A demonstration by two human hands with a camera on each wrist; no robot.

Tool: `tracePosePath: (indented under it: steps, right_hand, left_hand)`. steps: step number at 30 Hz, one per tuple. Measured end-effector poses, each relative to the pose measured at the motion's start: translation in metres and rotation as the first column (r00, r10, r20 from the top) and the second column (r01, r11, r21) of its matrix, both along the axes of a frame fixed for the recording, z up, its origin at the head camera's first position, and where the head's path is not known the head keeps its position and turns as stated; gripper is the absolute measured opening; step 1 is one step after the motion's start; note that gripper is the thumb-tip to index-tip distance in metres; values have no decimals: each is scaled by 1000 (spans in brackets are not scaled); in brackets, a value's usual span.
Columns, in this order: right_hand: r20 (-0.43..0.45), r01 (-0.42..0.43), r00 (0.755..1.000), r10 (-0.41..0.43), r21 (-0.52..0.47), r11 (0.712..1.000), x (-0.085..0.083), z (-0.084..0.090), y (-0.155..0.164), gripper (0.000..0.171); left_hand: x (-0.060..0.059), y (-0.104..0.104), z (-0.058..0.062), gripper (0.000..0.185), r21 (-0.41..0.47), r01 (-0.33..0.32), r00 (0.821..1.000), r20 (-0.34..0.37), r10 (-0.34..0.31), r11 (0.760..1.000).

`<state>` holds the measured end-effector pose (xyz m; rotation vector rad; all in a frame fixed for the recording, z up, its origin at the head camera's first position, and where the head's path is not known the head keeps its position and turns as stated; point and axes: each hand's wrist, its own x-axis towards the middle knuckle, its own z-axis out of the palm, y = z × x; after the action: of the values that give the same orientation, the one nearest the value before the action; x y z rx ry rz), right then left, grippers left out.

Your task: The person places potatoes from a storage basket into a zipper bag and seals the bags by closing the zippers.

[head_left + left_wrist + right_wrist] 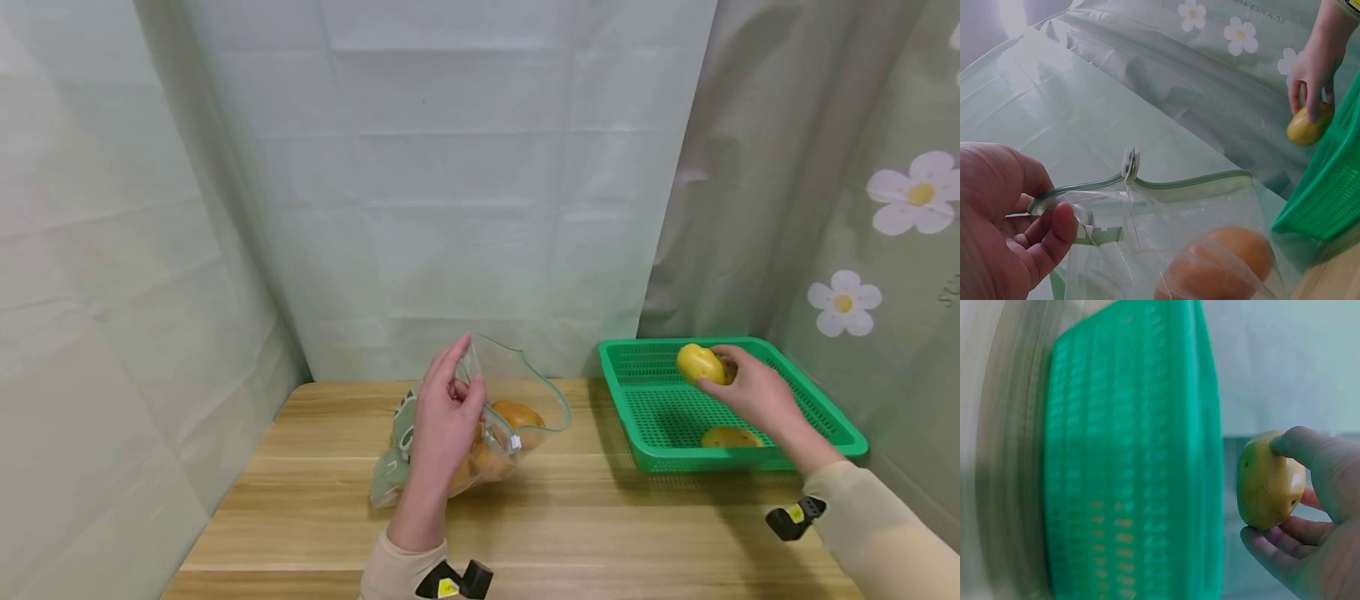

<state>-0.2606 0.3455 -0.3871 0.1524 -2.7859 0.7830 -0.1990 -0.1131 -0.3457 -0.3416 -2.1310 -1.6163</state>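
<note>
A yellow potato (701, 364) is gripped between the thumb and fingers of my right hand (757, 396), just above the green basket (645, 458). Dark specks dot its skin in the right wrist view, where the potato (1266, 481) shows close up. My left hand (447, 417) pinches the rim of a clear zip bag (551, 400), whose mouth gapes toward the right. Inside the bag lie orange-brown round items, one of them (1219, 262) large in the left wrist view. Another potato (731, 437) rests on the basket floor.
The wooden table (300, 475) carries bag and basket side by side, with a gap between them. A pale curtain (480, 183) hangs behind the table, and a flowered cloth (847, 233) hangs at the right.
</note>
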Motion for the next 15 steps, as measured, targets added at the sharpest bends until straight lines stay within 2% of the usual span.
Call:
tracePosePath:
  steps: [6,15]
  right_hand:
    - [-40,-50,998,49,-21,999,1,14,-30,77]
    - [-118,-133,985,125,-59,989,13,38,-75,68]
  left_hand:
    - [-1,1,1,60,0,-5,1000,1,5,1000]
    - [1,3,1,60,10,-5,1000,10,5,1000]
